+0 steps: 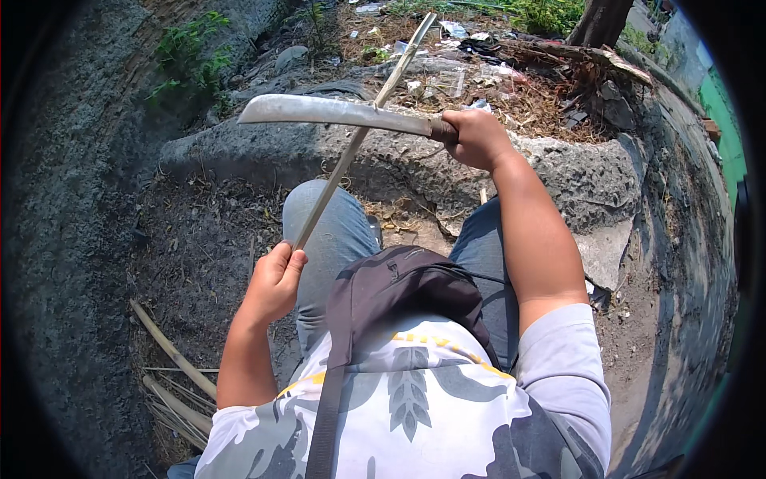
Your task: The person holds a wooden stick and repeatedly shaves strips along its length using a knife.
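Closest to you, the dark bag point(399, 291) rests on your lap against your patterned shirt, and everything else is best placed from it. Just left of the bag, your left hand point(275, 279) is clenched around the lower end of a thin pale stick point(351, 148), thumb pressed along it. From those fingers the stick runs up and to the right, away from you, over your left knee and on past the concrete slab point(558, 172) beyond your legs, its far tip out over the litter and dry leaves. Above and right of the bag, your right hand point(475, 137) is closed tight on the handle of a machete point(335, 112). Its blade points left, nearly level, and crosses the stick at about mid-length, so the two long axes meet at a steep angle. Whether the edge touches the stick or lies just above it, you cannot tell. Your left hand is the nearer one; the right is stretched out over the slab. Cut stalks point(171, 375) lie on the ground left of the bag.
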Available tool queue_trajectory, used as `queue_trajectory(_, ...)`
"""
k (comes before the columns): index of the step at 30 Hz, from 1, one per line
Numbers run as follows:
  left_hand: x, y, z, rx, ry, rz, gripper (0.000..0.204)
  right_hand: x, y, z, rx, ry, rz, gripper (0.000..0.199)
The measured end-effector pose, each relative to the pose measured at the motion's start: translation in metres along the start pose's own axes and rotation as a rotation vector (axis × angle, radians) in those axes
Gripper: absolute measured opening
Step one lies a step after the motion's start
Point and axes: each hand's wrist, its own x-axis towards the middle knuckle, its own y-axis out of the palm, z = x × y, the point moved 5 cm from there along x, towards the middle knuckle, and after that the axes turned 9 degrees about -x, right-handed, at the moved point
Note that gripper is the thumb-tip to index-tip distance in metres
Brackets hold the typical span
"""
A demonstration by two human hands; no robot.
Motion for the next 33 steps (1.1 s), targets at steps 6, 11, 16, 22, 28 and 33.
queue_trajectory(6, 0.010, 0.004, 0.006, -0.082, 0.002, -0.010, 0.030, 0.000, 0.008, -0.003, 0.053, 0.129, 0.006, 0.020)
queue_trajectory(11, 0.020, 0.021, -0.011, -0.010, -0.006, 0.022, 0.030, -0.004, 0.004, 0.035, 0.045, -0.056, -0.002, 0.018)
queue_trajectory(16, 0.026, 0.018, -0.004, 0.069, -0.022, 0.041, 0.031, -0.002, 0.010, 0.054, -0.060, -0.326, 0.044, 0.019)
queue_trajectory(22, 0.015, 0.021, -0.006, 0.035, 0.008, 0.035, 0.028, 0.000, 0.033, -0.009, 0.267, 0.144, 0.060, 0.025)
queue_trajectory(28, 0.017, 0.020, 0.006, -0.074, -0.003, 0.019, 0.028, -0.004, 0.018, 0.021, 0.097, 0.090, 0.020, 0.017)
queue_trajectory(33, 0.025, 0.019, 0.008, -0.064, 0.017, -0.019, 0.029, -0.001, 0.012, 0.046, -0.084, -0.297, -0.181, 0.016)
